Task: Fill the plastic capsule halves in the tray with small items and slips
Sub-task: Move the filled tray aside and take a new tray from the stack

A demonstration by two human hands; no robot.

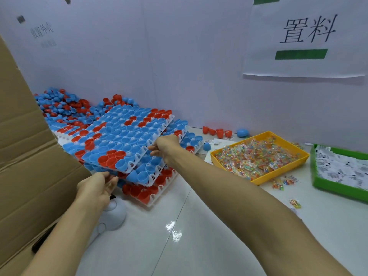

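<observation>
Both hands (99, 184) (165, 148) grip top tray (139, 154) near edge.

Bright even light, glare patch on the glossy table (173, 230), soft shadows, wide-angle bending, perhaps slightly blurred far-left wall print

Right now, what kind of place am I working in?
Probably a small packing or assembly station: stacked white trays of red and blue capsule halves, a yellow bin of small packeted items, and a green bin of printed slips.
</observation>
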